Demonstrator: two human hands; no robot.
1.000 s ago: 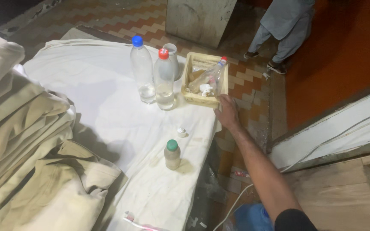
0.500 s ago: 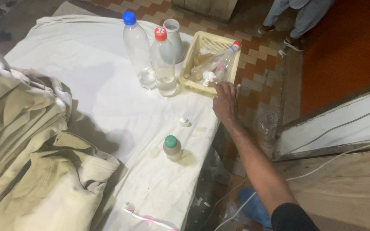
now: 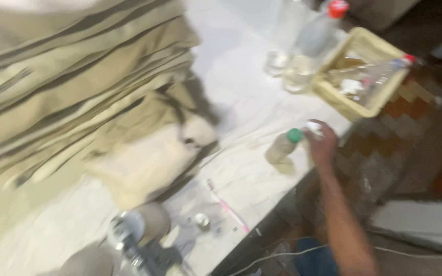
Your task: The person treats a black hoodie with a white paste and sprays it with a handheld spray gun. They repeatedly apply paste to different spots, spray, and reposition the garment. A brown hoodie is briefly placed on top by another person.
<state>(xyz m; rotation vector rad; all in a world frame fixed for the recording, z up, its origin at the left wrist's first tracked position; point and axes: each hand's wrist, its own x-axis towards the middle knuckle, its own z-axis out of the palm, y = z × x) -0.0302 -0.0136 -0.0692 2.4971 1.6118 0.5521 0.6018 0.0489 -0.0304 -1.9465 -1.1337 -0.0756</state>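
Observation:
The view is blurred. My right hand (image 3: 324, 145) is at the table's right edge, its fingers closed around a small white object (image 3: 313, 126). Just left of it a small bottle with a green cap (image 3: 283, 146) stands on the white cloth (image 3: 246, 97). Farther back stand a large clear bottle with a red cap (image 3: 314, 43) and a second clear bottle (image 3: 284, 36). Beside them a beige tray (image 3: 336, 98) holds a bottle lying flat. My left hand is out of sight.
A tall stack of folded beige fabric (image 3: 72, 87) fills the left side. A pink stick-shaped item (image 3: 229, 210) and a small round metal piece (image 3: 201, 221) lie near the front edge. A dark metallic object (image 3: 136, 245) sits at the bottom. Patterned floor tiles (image 3: 384, 148) lie beyond the table.
My right hand has pulled back from the tray to the small white object beside the green-capped bottle. The camera has swung left and down, bringing the fabric stack closer.

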